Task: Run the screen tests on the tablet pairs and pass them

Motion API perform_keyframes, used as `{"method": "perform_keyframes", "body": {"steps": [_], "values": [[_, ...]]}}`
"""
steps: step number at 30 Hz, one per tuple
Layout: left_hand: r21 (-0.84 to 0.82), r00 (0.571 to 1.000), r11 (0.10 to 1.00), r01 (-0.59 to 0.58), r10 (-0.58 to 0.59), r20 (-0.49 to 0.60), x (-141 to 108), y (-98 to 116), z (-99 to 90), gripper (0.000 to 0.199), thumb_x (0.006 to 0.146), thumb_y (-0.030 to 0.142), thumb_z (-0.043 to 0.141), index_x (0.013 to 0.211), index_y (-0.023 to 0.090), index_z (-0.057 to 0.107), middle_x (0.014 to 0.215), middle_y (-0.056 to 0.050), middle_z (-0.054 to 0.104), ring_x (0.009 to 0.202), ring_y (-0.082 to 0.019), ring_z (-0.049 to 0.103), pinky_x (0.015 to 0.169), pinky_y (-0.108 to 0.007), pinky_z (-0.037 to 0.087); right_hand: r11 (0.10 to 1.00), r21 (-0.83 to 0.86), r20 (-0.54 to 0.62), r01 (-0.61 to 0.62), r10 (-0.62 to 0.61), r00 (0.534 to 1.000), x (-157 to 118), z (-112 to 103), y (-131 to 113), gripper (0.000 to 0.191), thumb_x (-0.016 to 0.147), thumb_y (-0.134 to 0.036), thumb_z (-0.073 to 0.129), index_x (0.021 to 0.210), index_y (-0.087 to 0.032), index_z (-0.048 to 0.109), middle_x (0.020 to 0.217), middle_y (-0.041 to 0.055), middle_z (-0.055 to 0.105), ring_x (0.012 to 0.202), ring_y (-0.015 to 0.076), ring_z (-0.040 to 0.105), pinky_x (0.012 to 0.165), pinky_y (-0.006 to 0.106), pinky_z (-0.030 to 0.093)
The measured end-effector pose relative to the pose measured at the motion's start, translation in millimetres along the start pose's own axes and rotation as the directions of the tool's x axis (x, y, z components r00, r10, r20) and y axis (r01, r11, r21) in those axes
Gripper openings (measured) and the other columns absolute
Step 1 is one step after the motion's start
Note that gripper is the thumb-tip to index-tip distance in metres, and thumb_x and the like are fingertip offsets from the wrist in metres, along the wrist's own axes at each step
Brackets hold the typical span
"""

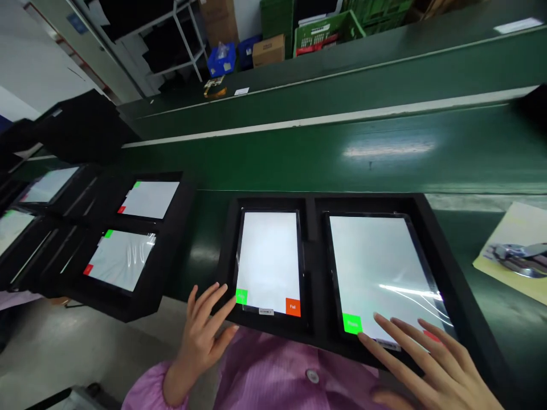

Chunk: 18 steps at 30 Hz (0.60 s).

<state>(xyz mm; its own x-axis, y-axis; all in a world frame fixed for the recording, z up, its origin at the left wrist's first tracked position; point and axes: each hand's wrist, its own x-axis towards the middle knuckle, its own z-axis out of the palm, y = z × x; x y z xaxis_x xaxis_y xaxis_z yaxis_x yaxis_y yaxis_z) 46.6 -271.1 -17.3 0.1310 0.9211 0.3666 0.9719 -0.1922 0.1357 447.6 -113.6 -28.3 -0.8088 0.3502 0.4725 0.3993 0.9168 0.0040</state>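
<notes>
Two lit tablets lie side by side in a black foam tray in front of me. On the left tablet a green button sits at the lower left and an orange-red "Fail" button at the lower right. My left hand is open at that tablet's lower left corner, a fingertip by the green button. The right tablet shows a green button, and a red one partly covered by fingers. Over its lower edge my right hand spreads open, the thumb side near the green button. Neither hand grips anything.
Another black foam tray with several lit tablets stands at the left. A metal tool lies on yellow paper at the right. Behind the green bench are a green crate, a blue bin and a cardboard box.
</notes>
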Motion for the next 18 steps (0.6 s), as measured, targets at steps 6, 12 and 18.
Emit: {"method": "perform_keyframes", "body": {"steps": [6,12,18], "values": [[-0.006,0.99,0.997,0.079,-0.079,-0.119,28.4,5.9,28.7,0.049,0.102,0.02,0.057,0.151,0.017,0.052,0.14,-0.016,0.066,0.141,-0.028,0.055,0.132,-0.05,0.024,0.984,-0.016,-0.111,-0.18,0.177,0.978,15.4,3.0,-11.8,0.023,0.105,-0.037,0.065,0.121,-0.021,0.068,0.116,0.0122,0.077,0.107,0.0292,0.067,0.101,0.05,0.044],[0.023,0.995,0.997,0.077,-0.075,-0.059,43.7,-9.6,31.7,0.048,0.104,0.024,0.057,0.152,0.022,0.051,0.145,-0.015,0.063,0.139,-0.029,0.057,0.131,-0.051,0.026,0.969,0.032,-0.058,-0.246,0.247,0.967,24.5,-1.7,-5.4,0.038,0.109,-0.048,0.054,0.128,-0.017,0.065,0.131,0.0181,0.068,0.123,0.0339,0.059,0.106,0.053,0.042],[0.06,0.998,0.998,0.036,-0.039,0.054,49.2,-3.9,14.0,0.041,0.104,0.027,0.06,0.144,0.024,0.059,0.148,-0.013,0.062,0.139,-0.027,0.057,0.133,-0.052,0.016,0.951,-0.103,0.022,-0.291,0.294,0.955,28.4,0.7,5.6,0.042,0.11,-0.039,0.045,0.146,-0.021,0.058,0.146,0.02,0.06,0.122,0.0412,0.058,0.102,0.062,0.039]]}}
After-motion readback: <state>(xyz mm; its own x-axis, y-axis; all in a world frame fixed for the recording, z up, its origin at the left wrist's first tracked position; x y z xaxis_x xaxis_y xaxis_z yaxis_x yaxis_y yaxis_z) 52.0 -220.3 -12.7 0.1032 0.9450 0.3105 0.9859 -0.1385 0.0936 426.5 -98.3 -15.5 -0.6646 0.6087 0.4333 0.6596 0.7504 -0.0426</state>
